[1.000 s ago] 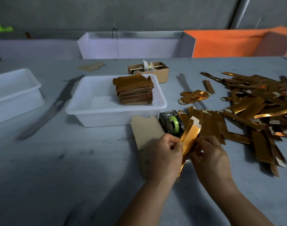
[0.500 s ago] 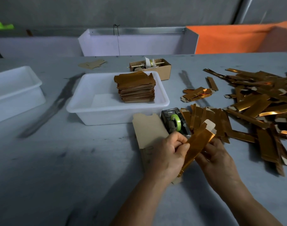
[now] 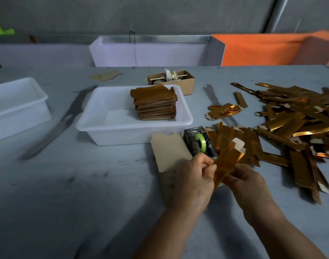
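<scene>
Progress at the grey table: the gold carton blank, upright a second ago, now leans right toward the loose pile, suggesting folding is under way. The left hand pinches its lower edge; the right hand grips it from beneath. Glossy foil face, pale flap at the raised tip.

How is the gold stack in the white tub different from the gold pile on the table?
The stack is neat, pieces lined up; the pile is scattered, pieces crossing every way. The stack sits in the white tub; the pile lies on the table. The stack looks dull brown; the pile glints. Both are flat gold card pieces.
</scene>
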A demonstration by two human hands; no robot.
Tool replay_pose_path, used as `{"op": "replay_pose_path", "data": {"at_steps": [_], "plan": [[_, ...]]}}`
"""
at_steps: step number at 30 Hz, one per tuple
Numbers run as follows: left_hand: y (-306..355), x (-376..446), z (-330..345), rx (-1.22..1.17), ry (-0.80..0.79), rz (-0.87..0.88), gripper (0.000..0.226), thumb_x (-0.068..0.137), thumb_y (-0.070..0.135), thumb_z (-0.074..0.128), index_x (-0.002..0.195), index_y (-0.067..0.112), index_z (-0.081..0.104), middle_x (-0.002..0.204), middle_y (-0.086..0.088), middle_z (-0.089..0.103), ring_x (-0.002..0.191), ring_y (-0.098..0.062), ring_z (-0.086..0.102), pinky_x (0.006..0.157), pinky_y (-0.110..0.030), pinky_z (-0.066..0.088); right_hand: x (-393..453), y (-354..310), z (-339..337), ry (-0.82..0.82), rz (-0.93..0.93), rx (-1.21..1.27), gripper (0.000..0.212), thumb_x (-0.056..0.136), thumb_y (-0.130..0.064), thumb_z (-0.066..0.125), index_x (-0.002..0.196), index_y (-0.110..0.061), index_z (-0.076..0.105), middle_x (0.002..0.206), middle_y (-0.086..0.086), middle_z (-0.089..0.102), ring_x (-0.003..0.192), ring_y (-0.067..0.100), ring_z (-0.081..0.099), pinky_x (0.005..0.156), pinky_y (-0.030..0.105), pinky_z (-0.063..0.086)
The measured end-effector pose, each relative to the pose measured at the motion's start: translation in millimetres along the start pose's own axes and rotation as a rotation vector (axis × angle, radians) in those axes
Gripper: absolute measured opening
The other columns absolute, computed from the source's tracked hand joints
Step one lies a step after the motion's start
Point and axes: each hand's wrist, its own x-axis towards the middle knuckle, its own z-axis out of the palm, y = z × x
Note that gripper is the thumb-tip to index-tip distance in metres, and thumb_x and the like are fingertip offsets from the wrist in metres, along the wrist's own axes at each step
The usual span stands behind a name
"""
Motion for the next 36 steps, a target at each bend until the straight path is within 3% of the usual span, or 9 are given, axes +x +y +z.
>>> {"op": "replay_pose_path", "data": {"at_steps": [6,11,15,18,21,25,28,32,36], "plan": [[0,-1,1,0.025,0.016,0.022,0.011,0.098,0.036,0.049,0.089,0.041,0.048,0.086,0.018,0.063,0.076,0.001,0.062,0.06,-0.011,0.05,1,-1,-1,-0.013,0.111,0.135,0.016,0.091,-0.01,0.056,0.078,-0.013,0.063,0.101,0.009,0.061,0.084,0.017,0.055,0.063,0.026,0.042],[1,-1,-1,0.016,-0.006,-0.005,0.01,0.098,0.033,0.051,0.09,0.039,0.051,0.091,0.014,0.065,0.082,-0.003,0.064,0.071,-0.024,0.057,-9,17,-7,-0.011,0.147,0.124,0.018,0.091,-0.01,0.055,0.079,-0.019,0.064,0.099,0.008,0.064,0.093,0.025,0.058,0.088,0.045,0.049],[8,1,-7,-0.065,-0.058,-0.108,0.006,0.097,0.031,0.053,0.093,0.035,0.055,0.087,0.013,0.065,0.074,-0.002,0.062,0.065,-0.017,0.053,-17,16,-13,0.045,0.105,0.155,0.012,0.093,-0.016,0.053,0.085,-0.018,0.062,0.091,0.009,0.062,0.091,0.028,0.058,0.089,0.053,0.048],[15,2,-16,-0.232,-0.073,-0.255,0.004,0.094,0.029,0.058,0.096,0.027,0.062,0.081,0.012,0.065,0.055,0.0,0.056,0.047,-0.01,0.044,-25,5,-22,0.087,0.037,0.202,0.01,0.092,-0.018,0.052,0.086,-0.018,0.06,0.09,0.004,0.062,0.09,0.024,0.059,0.082,0.043,0.049],[19,1,-30,-0.403,-0.013,-0.386,0.003,0.09,0.027,0.065,0.087,0.026,0.065,0.072,0.011,0.064,0.046,0.0,0.048,0.046,-0.014,0.04,-38,-13,-32,0.05,-0.053,0.259,0.01,0.087,-0.022,0.054,0.083,-0.02,0.063,0.082,-0.004,0.064,0.082,0.014,0.061,0.07,0.028,0.045],[23,-3,-41,-0.402,0.021,-0.391,0.004,0.089,0.022,0.066,0.085,0.021,0.067,0.062,0.008,0.061,0.036,0.001,0.045,0.042,-0.015,0.04,-51,-40,-36,-0.079,-0.199,0.254,0.016,0.068,-0.035,0.056,0.075,-0.027,0.067,0.079,-0.012,0.066,0.074,0.003,0.061,0.065,0.023,0.042],[24,-5,-44,-0.394,0.04,-0.367,0.006,0.088,0.02,0.067,0.091,0.016,0.07,0.074,0.0,0.069,0.047,-0.003,0.056,0.046,-0.016,0.046,-49,-54,-32,-0.191,-0.303,0.203,0.016,0.066,-0.033,0.054,0.074,-0.027,0.067,0.079,-0.014,0.067,0.075,-0.001,0.061,0.063,0.018,0.043],[29,-9,-49,-0.506,0.015,-0.384,0.007,0.087,0.013,0.068,0.093,0.01,0.068,0.089,-0.008,0.074,0.071,-0.014,0.073,0.063,-0.023,0.059,-39,-60,-28,-0.269,-0.385,0.156,0.018,0.069,-0.031,0.052,0.077,-0.028,0.069,0.08,-0.016,0.067,0.077,-0.006,0.059,0.059,0.007,0.046],[32,-10,-52,-0.51,-0.005,-0.37,0.009,0.087,0.009,0.067,0.096,0.008,0.068,0.092,-0.009,0.073,0.073,-0.014,0.073,0.062,-0.021,0.058,-32,-62,-24,-0.311,-0.47,0.064,0.019,0.081,-0.019,0.054,0.081,-0.032,0.068,0.085,-0.021,0.066,0.083,-0.01,0.057,0.063,0.001,0.042]]}}
